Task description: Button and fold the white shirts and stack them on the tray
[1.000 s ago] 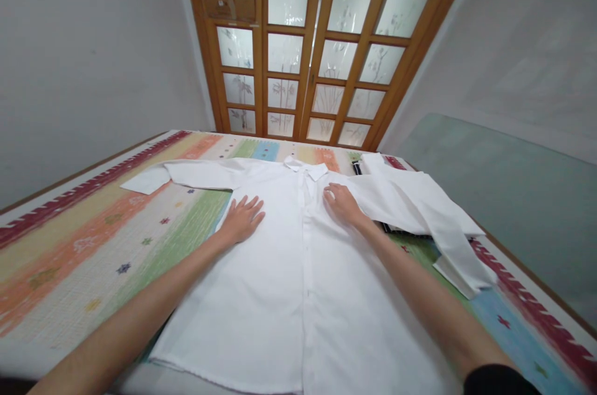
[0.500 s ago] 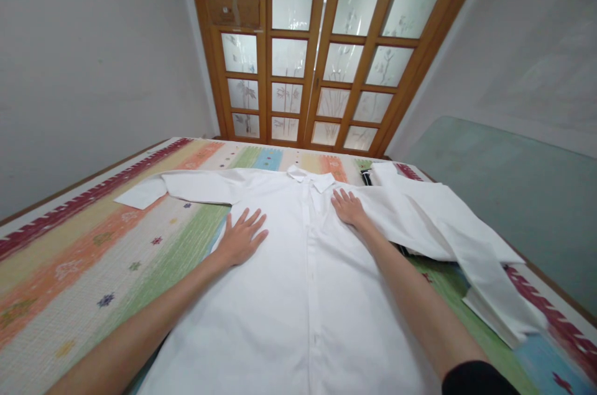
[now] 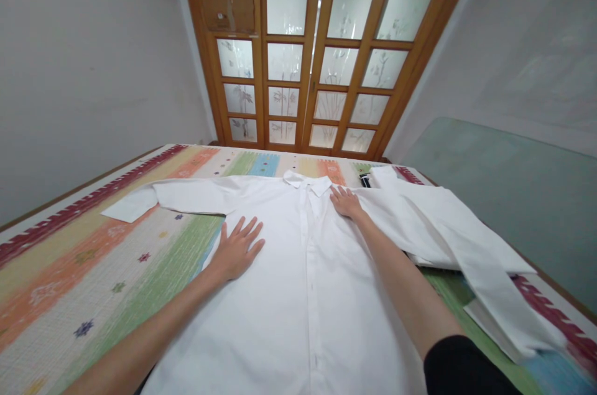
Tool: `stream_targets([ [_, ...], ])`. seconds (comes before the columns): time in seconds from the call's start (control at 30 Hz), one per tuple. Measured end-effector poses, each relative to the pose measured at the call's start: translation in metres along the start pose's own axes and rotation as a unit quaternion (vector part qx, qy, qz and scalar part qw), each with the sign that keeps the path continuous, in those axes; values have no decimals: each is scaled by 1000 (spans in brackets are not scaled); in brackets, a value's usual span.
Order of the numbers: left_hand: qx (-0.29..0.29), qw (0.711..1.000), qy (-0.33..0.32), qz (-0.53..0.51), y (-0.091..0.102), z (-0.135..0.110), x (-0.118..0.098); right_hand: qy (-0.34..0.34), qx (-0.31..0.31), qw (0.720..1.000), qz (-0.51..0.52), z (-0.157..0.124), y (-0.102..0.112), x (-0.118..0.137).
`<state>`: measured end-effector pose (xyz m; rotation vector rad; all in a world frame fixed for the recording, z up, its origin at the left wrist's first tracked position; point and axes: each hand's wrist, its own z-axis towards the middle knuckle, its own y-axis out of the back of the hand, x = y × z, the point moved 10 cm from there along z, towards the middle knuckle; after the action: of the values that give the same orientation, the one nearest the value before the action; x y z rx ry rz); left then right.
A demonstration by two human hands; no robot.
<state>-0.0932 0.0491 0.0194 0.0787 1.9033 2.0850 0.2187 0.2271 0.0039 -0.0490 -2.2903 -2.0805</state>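
A white long-sleeved shirt (image 3: pixel 298 295) lies spread face up on a striped, many-coloured mat (image 3: pixel 93 252), collar pointing away from me. My left hand (image 3: pixel 236 249) rests flat on the shirt's left chest, fingers spread and open. My right hand (image 3: pixel 345 201) lies flat just right of the collar (image 3: pixel 308 181), fingers stretched out on the shoulder. One sleeve (image 3: pixel 158 196) reaches out to the left. The other sleeve (image 3: pixel 466 246) is folded and runs down to the right.
A dark item (image 3: pixel 364 180) peeks out from under the right sleeve near the collar. Wooden doors with frosted glass panes (image 3: pixel 317 53) stand behind the mat. White walls rise on both sides, and a pale green floor (image 3: pixel 504 177) lies to the right.
My right hand has slid up the shirt from the chest to beside the collar. My left hand has stayed flat on the left chest. The view shifted slightly.
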Motion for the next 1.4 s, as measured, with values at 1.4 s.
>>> stream_targets([
  [1.4,19,768,331,-549,29,-133,49,70,-74,995,-18,-8,-4,6],
])
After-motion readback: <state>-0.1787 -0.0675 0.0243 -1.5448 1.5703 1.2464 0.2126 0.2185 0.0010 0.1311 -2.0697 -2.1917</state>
